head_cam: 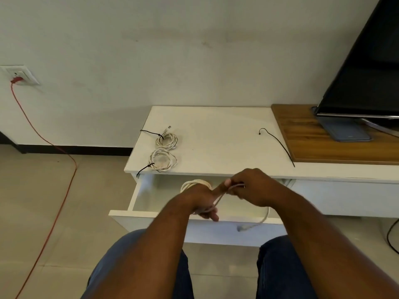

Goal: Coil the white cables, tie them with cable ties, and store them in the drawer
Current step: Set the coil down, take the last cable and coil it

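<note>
White cable (195,184) looped around left hand (201,200), fingers curled through the coil; right hand (251,187) just beside it, pinching a strand. Loose end (260,221) hangs below right hand over open drawer (151,219), plug blurred. Beyond the hands on white cabinet top (216,130): two tied coils (165,151) up-left, spare black cable tie (277,143) up-right. Farther right, TV (364,67) on wood panel (313,143), cut off. Far left, red cord (47,169) from wall socket (19,74). Tiled floor.
</note>
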